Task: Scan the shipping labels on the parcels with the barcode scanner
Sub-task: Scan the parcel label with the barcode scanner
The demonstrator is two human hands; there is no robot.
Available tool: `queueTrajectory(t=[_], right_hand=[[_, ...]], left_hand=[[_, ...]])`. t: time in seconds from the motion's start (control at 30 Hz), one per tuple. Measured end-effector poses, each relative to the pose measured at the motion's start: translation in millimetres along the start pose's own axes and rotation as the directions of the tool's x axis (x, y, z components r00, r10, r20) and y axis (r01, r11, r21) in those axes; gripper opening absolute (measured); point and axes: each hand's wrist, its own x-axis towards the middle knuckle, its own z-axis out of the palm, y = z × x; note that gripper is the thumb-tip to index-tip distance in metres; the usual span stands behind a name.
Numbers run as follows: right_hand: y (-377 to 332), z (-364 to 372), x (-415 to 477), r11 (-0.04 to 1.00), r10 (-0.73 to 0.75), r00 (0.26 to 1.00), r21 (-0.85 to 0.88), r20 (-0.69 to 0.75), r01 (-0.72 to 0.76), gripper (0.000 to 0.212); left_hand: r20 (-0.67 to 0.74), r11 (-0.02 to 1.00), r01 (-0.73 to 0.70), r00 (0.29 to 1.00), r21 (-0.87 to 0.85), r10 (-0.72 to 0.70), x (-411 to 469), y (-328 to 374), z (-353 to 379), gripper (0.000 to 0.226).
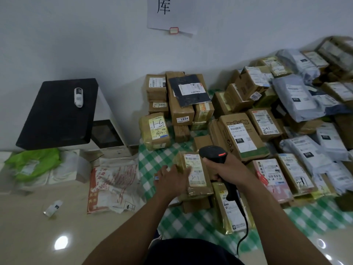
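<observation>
A small brown taped parcel marked "3-1" on its white shipping label lies on top of other boxes at the centre. My left hand rests on its left side, fingers spread against the box. My right hand grips a black corded barcode scanner, its head just above the parcel's upper right corner, pointing away from me. Many more labelled parcels, such as a box marked "1834" and grey mailer bags, lie on the green checked cloth.
A black-topped white cabinet stands at the left with a small white device on it. Green and white bags and a printed sack lie on the glossy floor. The scanner cable trails down toward me.
</observation>
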Motion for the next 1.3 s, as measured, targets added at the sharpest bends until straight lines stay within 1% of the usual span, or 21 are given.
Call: queueTrajectory(t=[0.03, 0.07, 0.1, 0.13, 0.2, 0.27, 0.33, 0.43, 0.53, 0.6, 0.7, 0.73, 0.8, 0.87, 0.9, 0.97, 1.03, 1.1, 1.17, 1.23, 1.3], right_hand=[[3, 5, 2, 1.0, 0.013, 1.0, -0.012, 0.006, -0.013, 0.03], [5, 11, 2, 1.0, 0.026, 0.999, -0.018, 0.019, -0.026, 0.029], [6, 19, 3, 0.999, 0.033, 0.999, -0.016, 0.038, -0.032, 0.03], [7, 27, 5, 0.999, 0.042, 0.998, -0.013, 0.055, -0.041, 0.035], [11, 44, 8, 0.998, 0.064, 0.995, -0.033, 0.078, -0.062, 0.046], [15, 58, 12, 0.997, 0.076, 0.994, -0.037, 0.083, -0.073, 0.05], [20, 69, 13, 0.995, 0.081, 0.992, -0.062, 0.1, -0.075, 0.05], [26, 80, 12, 0.989, 0.111, 0.984, -0.108, 0.14, -0.096, 0.036], [31, 89, 15, 0.984, 0.133, 0.979, -0.141, 0.153, -0.111, 0.036], [28, 92, 16, 0.982, 0.139, 0.977, -0.148, 0.162, -0.115, 0.04], [25, 92, 18, 0.986, 0.15, 0.977, -0.099, 0.152, -0.136, 0.041], [22, 90, 18, 0.987, 0.145, 0.979, -0.085, 0.144, -0.134, 0.04], [13, 84, 19, 0.991, 0.131, 0.984, -0.05, 0.123, -0.126, 0.037], [2, 77, 23, 0.994, 0.107, 0.988, -0.01, 0.113, -0.107, 0.037], [-5, 73, 25, 0.996, 0.09, 0.989, 0.008, 0.118, -0.091, 0.034], [-17, 65, 29, 0.998, 0.045, 0.992, 0.033, 0.121, -0.05, 0.026], [-26, 58, 35, 0.999, 0.033, 0.993, 0.04, 0.11, -0.037, 0.02], [-30, 57, 40, 0.998, 0.041, 0.994, 0.04, 0.102, -0.045, 0.016], [-32, 57, 46, 0.997, 0.055, 0.993, 0.044, 0.107, -0.06, 0.017], [-32, 57, 54, 0.996, 0.069, 0.993, 0.044, 0.093, -0.073, 0.022], [-34, 56, 63, 0.996, 0.072, 0.995, 0.044, 0.071, -0.075, 0.024]], left_hand=[[-0.058, 1.0, -0.004, 0.998, -0.031, 0.002, -2, -3, 0, 0.069], [-0.095, 0.998, -0.005, 0.995, -0.065, -0.001, -1, -12, 2, 0.061], [-0.104, 0.995, -0.004, 0.995, -0.096, -0.006, 0, -23, 4, 0.061], [-0.084, 0.993, 0.01, 0.996, -0.121, -0.02, 1, -36, 5, 0.068], [-0.01, 0.99, 0.042, 0.999, -0.132, -0.044, 5, -67, 8, 0.092], [0.033, 0.977, 0.043, 0.999, -0.207, -0.037, 5, -89, 9, 0.099], [0.03, 0.949, 0.046, 0.999, -0.313, -0.038, 3, -102, 8, 0.087], [-0.051, 0.944, 0.035, 0.997, -0.329, -0.055, 3, -111, 2, 0.065], [-0.035, 0.945, 0.079, 0.995, -0.317, -0.095, 3, -116, -1, 0.054], [0.013, 0.94, 0.093, 0.996, -0.329, -0.093, 16, -128, 11, 0.051], [0.087, 0.932, 0.056, 0.996, -0.359, -0.026, 62, -166, 55, 0.064], [0.105, 0.937, 0.043, 0.994, -0.348, -0.006, 63, -161, 53, 0.063], [0.131, 0.935, 0.042, 0.991, -0.351, 0.005, 33, -128, 22, 0.043], [0.106, 0.929, 0.029, 0.994, -0.369, 0.011, 28, -111, 2, 0.022], [0.061, 0.92, 0.027, 0.998, -0.39, -0.004, 32, -105, -6, 0.024], [-0.053, 0.893, 0.043, 0.996, -0.448, -0.075, 49, -95, -24, 0.044], [-0.157, 0.871, -0.025, 0.986, -0.491, -0.06, 83, -90, -32, 0.039], [-0.277, 0.889, -0.086, 0.96, -0.449, -0.047, 96, -67, -54, 0.036], [-0.307, 0.863, -0.082, 0.948, -0.498, -0.087, 118, -53, -66, 0.038], [-0.277, 0.794, -0.018, 0.942, -0.608, -0.19, 140, -45, -74, 0.06], [-0.2, 0.678, 0.045, 0.939, -0.734, -0.279, 162, -45, -78, 0.079]])
